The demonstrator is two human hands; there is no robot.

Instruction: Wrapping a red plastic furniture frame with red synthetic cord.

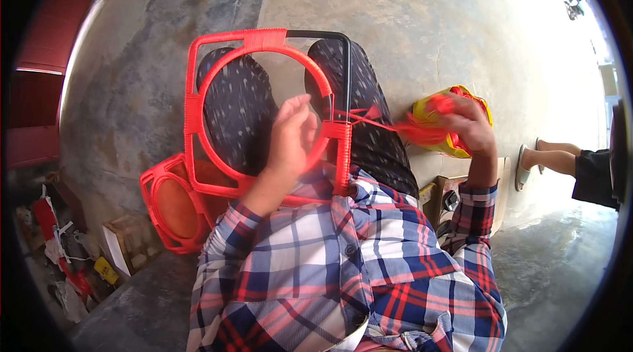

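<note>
A square frame (192, 98) with a ring inside it, mostly wrapped in red cord, rests on my lap; its top right corner is bare black metal. My left hand (290, 136) reaches through the ring and holds its right side next to the wrapped right bar. My right hand (469, 126) is out to the right, closed on a bundle of red cord (422, 132). The cord runs taut from that bundle back to the frame's right bar.
A finished red frame (165, 204) leans by my left leg. A yellow bag (455, 147) sits under my right hand, with a small box (448, 197) below it. Another person's leg and sandal (547, 159) are at right. Clutter and a wooden box (128, 243) lie lower left.
</note>
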